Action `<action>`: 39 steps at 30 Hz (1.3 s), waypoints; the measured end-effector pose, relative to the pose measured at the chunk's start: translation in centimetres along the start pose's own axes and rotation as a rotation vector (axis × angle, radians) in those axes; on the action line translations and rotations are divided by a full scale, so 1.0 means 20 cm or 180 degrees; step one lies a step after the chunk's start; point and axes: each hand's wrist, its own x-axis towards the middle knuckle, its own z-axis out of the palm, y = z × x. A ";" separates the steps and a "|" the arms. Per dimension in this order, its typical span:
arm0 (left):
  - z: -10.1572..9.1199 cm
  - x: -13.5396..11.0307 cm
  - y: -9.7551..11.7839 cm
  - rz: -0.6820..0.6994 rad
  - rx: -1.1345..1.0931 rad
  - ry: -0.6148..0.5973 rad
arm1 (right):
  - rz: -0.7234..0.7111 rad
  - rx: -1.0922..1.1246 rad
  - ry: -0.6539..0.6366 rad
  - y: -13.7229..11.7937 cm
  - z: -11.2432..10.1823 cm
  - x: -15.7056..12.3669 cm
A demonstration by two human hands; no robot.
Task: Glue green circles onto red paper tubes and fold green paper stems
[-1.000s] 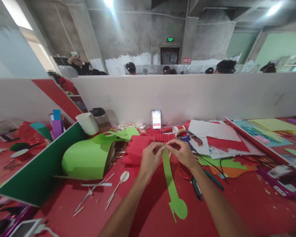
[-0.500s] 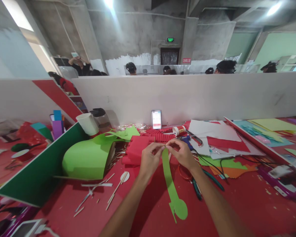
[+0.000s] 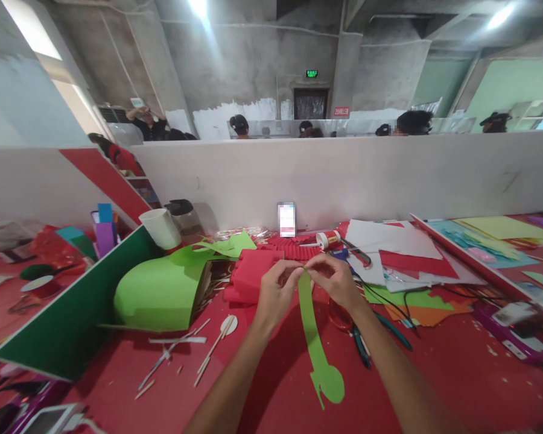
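Lit exit sign (image 3: 312, 73) above dark door (image 3: 311, 104)

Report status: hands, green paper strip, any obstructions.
Left hand, right hand pinching green paper strip at far end. Rounded end nearest. Teal-handled tool partly behind right forearm, strip unobstructed.

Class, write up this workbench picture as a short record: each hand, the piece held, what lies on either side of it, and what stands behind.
Left hand: pinching the upper end of a long bright-green paper-like strip
Right hand: at that same end, close beside the left
Strip's lower end: rounded, with a narrow side prong
Left side: thin pale wooden sticks, one across a flat white disc
Right side: tool with dark-green handles, partly hidden by the forearm
Behind: upright phone before a white partition
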 end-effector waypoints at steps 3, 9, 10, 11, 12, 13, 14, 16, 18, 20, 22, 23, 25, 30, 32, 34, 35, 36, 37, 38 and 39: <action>0.00 0.00 -0.01 -0.0148 -0.0062 -0.0052 | -0.0134 -0.0054 0.0033 0.01 0.00 0.00; 0.01 0.01 0.01 -0.0308 -0.0285 0.0021 | 0.0007 0.0090 -0.0040 0.02 0.00 0.00; 0.02 0.01 0.01 -0.0301 -0.0285 0.0056 | 0.0076 0.0154 -0.0078 0.02 0.00 0.00; 0.02 0.01 0.01 -0.0288 -0.0280 0.0084 | 0.0137 0.0208 -0.0109 0.02 0.00 0.00; 0.02 0.01 0.01 -0.0273 -0.0270 0.0100 | 0.0184 0.0237 -0.0120 0.02 0.00 0.01; 0.02 0.01 0.01 -0.0261 -0.0257 0.0102 | 0.0216 0.0228 -0.0110 0.02 0.00 0.01; 0.02 0.01 0.01 -0.0255 -0.0244 0.0095 | 0.0234 0.0188 -0.0081 0.02 0.00 0.01; 0.03 0.02 -0.01 -0.0264 -0.0232 0.0046 | 0.0239 0.0083 0.0018 0.02 0.00 0.01; 0.04 0.04 -0.03 -0.0270 -0.0229 -0.0038 | 0.0227 0.0007 0.0131 0.03 -0.01 0.02; 0.05 0.06 -0.04 -0.0242 -0.0228 -0.0147 | 0.0212 -0.0048 0.0252 0.04 -0.02 0.02; 0.06 0.09 -0.05 -0.0226 -0.0265 -0.0219 | 0.0183 -0.0103 0.0369 0.06 -0.02 0.03; 0.08 0.11 -0.05 -0.0241 -0.0311 -0.0223 | 0.0166 -0.0120 0.0433 0.08 -0.03 0.03; 0.11 0.13 -0.07 -0.0307 -0.0467 -0.0196 | 0.0148 -0.0133 0.0546 0.10 -0.04 0.03; 0.21 0.15 -0.15 -0.0463 -0.0904 -0.0040 | 0.0172 -0.0235 0.0682 0.17 -0.06 0.04; 0.24 0.15 -0.20 -0.0578 -0.1028 0.0035 | 0.0216 -0.0301 0.0698 0.19 -0.06 0.04; 0.26 0.15 -0.25 -0.0674 -0.1092 0.0101 | 0.0295 -0.0343 0.0626 0.22 -0.07 0.04; 0.26 0.14 -0.27 -0.0704 -0.1117 0.0126 | 0.0335 -0.0342 0.0556 0.23 -0.07 0.04; 0.27 0.14 -0.28 -0.0725 -0.1138 0.0152 | 0.0368 -0.0326 0.0475 0.24 -0.07 0.04; 0.27 0.13 -0.29 -0.0739 -0.1158 0.0176 | 0.0390 -0.0305 0.0398 0.24 -0.07 0.03; 0.27 0.12 -0.30 -0.0753 -0.1170 0.0202 | 0.0402 -0.0291 0.0332 0.25 -0.07 0.03; 0.26 0.11 -0.30 -0.0770 -0.1170 0.0233 | 0.0406 -0.0286 0.0289 0.25 -0.07 0.03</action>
